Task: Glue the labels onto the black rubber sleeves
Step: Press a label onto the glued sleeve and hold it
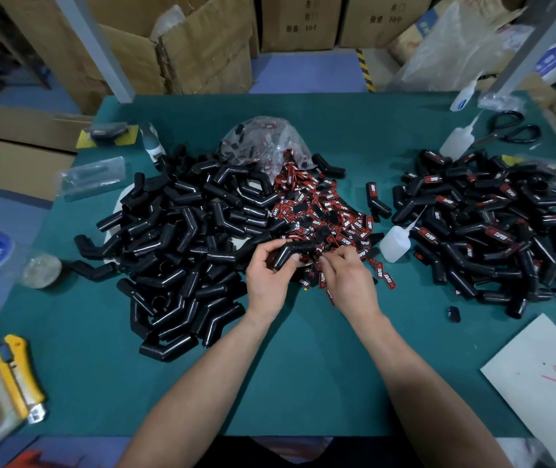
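Note:
My left hand grips a bent black rubber sleeve just above the green table. My right hand is close beside it, fingertips together at the near edge of a heap of red-and-black labels; whether they pinch a label I cannot tell. A big pile of bare black sleeves lies to the left. Sleeves with labels on them are heaped at the right. A small white glue bottle stands just right of the labels.
A clear bag lies behind the labels. Two more glue bottles and black scissors sit at the back right. A yellow utility knife lies at the left edge, white paper at the near right. Cardboard boxes stand beyond the table.

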Demonstrator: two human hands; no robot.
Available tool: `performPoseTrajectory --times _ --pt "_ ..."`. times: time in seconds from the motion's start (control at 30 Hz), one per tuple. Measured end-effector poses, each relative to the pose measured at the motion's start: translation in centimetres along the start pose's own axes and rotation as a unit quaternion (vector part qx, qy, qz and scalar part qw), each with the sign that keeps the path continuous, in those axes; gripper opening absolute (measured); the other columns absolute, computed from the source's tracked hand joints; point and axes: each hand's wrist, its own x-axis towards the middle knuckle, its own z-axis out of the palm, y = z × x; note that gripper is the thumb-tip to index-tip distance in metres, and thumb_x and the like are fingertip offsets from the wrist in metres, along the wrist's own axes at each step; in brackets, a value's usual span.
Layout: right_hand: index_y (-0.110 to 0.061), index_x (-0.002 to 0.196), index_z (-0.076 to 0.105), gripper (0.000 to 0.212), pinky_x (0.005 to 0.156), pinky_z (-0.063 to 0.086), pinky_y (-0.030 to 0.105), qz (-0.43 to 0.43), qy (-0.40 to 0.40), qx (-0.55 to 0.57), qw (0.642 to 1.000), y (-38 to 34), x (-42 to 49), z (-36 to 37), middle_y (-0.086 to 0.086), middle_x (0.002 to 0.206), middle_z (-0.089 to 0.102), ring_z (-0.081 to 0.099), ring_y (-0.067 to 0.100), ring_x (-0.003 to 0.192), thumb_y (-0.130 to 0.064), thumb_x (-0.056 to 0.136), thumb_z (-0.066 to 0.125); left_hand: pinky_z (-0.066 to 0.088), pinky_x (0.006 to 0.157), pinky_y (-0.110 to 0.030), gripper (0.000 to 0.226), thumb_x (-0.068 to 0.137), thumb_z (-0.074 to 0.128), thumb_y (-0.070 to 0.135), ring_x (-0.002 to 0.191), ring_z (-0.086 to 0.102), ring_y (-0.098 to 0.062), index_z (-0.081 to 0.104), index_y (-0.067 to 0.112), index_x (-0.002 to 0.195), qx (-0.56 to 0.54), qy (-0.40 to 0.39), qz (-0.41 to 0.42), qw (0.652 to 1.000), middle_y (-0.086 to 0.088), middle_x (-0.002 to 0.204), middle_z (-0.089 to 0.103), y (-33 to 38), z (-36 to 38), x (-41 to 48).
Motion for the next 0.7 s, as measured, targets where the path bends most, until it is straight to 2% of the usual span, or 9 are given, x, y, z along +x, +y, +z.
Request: performPoseTrajectory --times 0.07,0.2,0.27,0.43,0.53,0.63,0.7 --pt "-0.001 0.1 0.073 0.012 0.055 0.054 0.036 0.002 0.023 0.018 1.0 0.0 -0.1 -0.1 0.011 0.095 0.062 0.062 0.028 0.067 -0.011 0.095 0.068 0.053 0.082 -0.011 0.038 0.086 0.079 0.001 0.093 0.072 0.002 0.068 0.029 0.109 -0.003 -0.001 0.002 1.0 0.019 0.103 0.076 -0.1 -0.1 0.0" --pt "-0.002 0.104 0.075 0.013 0.078 0.055 0.027 0.005 0.068 0.102 0.992 -0.1 0.0 -0.7 0.006 0.097 0.07 0.065 0.014 0.086 -0.008 0.094 0.069 0.054 0.082 -0.013 0.037 0.087 0.08 0.004 0.095 0.073 -0.002 0.069 0.031 0.109 0.0 -0.009 0.004 1.0 0.016 0.105 0.076 0.0 -0.2 0.0" --pt "-0.002 0.102 0.076 0.012 0.082 0.056 0.027 0.006 0.069 0.139 0.988 -0.1 0.0 -1.0 0.004 0.096 0.073 0.066 0.01 0.087 -0.006 0.092 0.071 0.054 0.082 -0.012 0.037 0.087 0.08 0.004 0.096 0.072 -0.001 0.068 0.031 0.11 0.005 -0.009 0.006 1.0 0.018 0.105 0.076 0.0 -0.2 -0.1" --pt "-0.003 0.091 0.078 0.005 0.078 0.056 0.026 0.024 0.083 0.204 0.975 0.1 0.3 -1.4 0.003 0.092 0.073 0.068 0.013 0.082 -0.002 0.085 0.077 0.053 0.082 -0.011 0.037 0.087 0.08 0.002 0.095 0.072 0.0 0.068 0.029 0.109 0.002 -0.004 0.008 1.0 0.018 0.105 0.075 -0.1 -0.2 -0.1" --pt "-0.004 0.087 0.077 0.007 0.074 0.057 0.031 0.037 0.08 0.22 0.971 0.2 0.3 -1.2 0.003 0.091 0.073 0.067 0.013 0.08 0.002 0.083 0.078 0.053 0.082 -0.011 0.038 0.086 0.08 0.002 0.094 0.072 0.0 0.069 0.031 0.108 0.002 0.001 0.006 1.0 0.018 0.103 0.076 -0.1 -0.1 0.0" --pt "-0.007 0.086 0.075 0.005 0.073 0.058 0.038 0.092 0.064 0.238 0.965 0.2 0.3 -1.3 -0.002 0.104 0.071 0.067 0.012 0.084 -0.002 0.086 0.075 0.053 0.082 -0.012 0.04 0.086 0.08 0.003 0.095 0.072 -0.001 0.069 0.035 0.108 -0.004 0.005 0.005 1.0 0.016 0.105 0.076 -0.1 -0.1 0.0" --pt "-0.014 0.082 0.072 0.007 0.067 0.054 0.031 0.11 0.074 0.25 0.959 0.2 0.4 -1.6 -0.008 0.116 0.067 0.064 0.012 0.078 -0.009 0.087 0.073 0.053 0.082 -0.012 0.042 0.086 0.081 0.005 0.095 0.073 -0.003 0.07 0.041 0.106 -0.002 0.003 0.005 1.0 0.015 0.105 0.076 -0.1 -0.1 -0.1"
